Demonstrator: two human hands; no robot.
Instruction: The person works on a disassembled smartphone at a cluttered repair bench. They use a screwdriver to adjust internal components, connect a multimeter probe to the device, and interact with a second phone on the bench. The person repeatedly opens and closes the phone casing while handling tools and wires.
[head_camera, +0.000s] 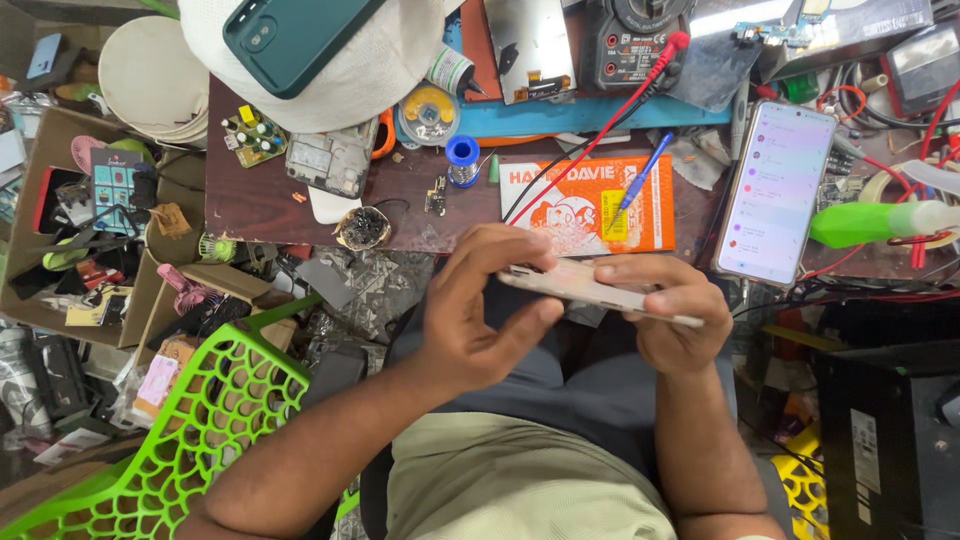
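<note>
Head view: we hold pale, thin phone body edge-on, just below orange box, above our lap. Left hand fingers curled, gripping its near end; right hand pinching far end. Phone face hidden; middle partly covered by fingers.

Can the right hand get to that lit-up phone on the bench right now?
Probably not at once: the right hand is gripping the pale phone body together with the left hand. The lit phone lies close above it, with nothing between.
</note>
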